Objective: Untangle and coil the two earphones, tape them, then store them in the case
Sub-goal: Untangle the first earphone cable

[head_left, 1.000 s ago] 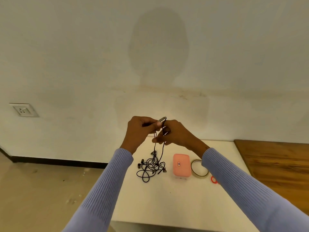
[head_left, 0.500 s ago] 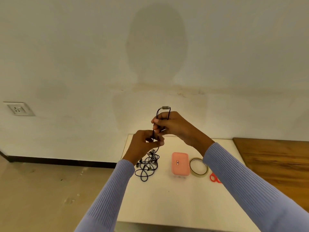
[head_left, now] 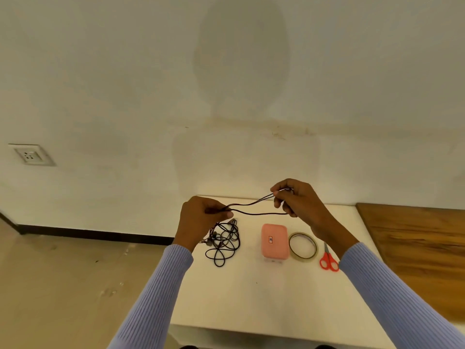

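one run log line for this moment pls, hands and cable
left hand: pinches cable | right hand: pinches cable | cable: stretched between hands | tangle: on table | case: shut, untouched

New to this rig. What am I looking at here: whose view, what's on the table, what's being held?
There is no robot: a person wears a camera on the head, looking forward and down at their own two hands. The left hand and right hand each pinch a doubled stretch of black earphone cable held between them above the white table. Below the left hand the rest of the cable lies as a tangle. To its right lie a pink case, a roll of clear tape and red-handled scissors.
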Demonstrator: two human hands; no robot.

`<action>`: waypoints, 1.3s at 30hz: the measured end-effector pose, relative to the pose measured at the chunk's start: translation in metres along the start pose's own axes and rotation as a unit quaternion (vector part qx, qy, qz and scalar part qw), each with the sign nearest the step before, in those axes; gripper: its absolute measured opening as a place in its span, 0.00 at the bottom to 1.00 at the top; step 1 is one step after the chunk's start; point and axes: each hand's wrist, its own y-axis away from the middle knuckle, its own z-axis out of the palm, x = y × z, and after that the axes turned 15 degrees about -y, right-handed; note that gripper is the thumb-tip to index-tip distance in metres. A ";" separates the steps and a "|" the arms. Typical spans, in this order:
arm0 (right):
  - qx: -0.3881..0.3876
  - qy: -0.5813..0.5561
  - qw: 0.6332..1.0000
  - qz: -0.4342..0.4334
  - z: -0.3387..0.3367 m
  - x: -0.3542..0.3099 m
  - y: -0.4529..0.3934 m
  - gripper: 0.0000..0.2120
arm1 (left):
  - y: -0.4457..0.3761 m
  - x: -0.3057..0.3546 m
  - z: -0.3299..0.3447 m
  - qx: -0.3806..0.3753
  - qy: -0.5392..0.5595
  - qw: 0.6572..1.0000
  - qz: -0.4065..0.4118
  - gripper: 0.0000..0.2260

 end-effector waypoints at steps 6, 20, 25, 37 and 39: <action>-0.029 -0.004 1.000 0.002 0.015 0.019 0.011 0.13 | 0.011 0.016 -0.002 -0.060 0.178 0.982 -0.035 0.06; -0.229 0.021 0.971 0.057 0.038 0.025 0.020 0.17 | 0.021 0.024 0.012 -0.105 0.324 0.939 -0.053 0.08; -0.169 0.067 0.983 0.040 0.041 0.034 0.021 0.04 | 0.021 0.017 0.015 -0.072 0.348 0.933 -0.057 0.06; -0.049 0.009 0.997 0.054 0.009 0.064 0.035 0.02 | 0.032 -0.010 0.048 -0.032 0.279 0.954 -0.102 0.05; -0.016 -0.016 0.998 0.051 0.003 0.071 0.036 0.05 | 0.035 -0.012 0.057 -0.023 0.292 0.950 -0.111 0.05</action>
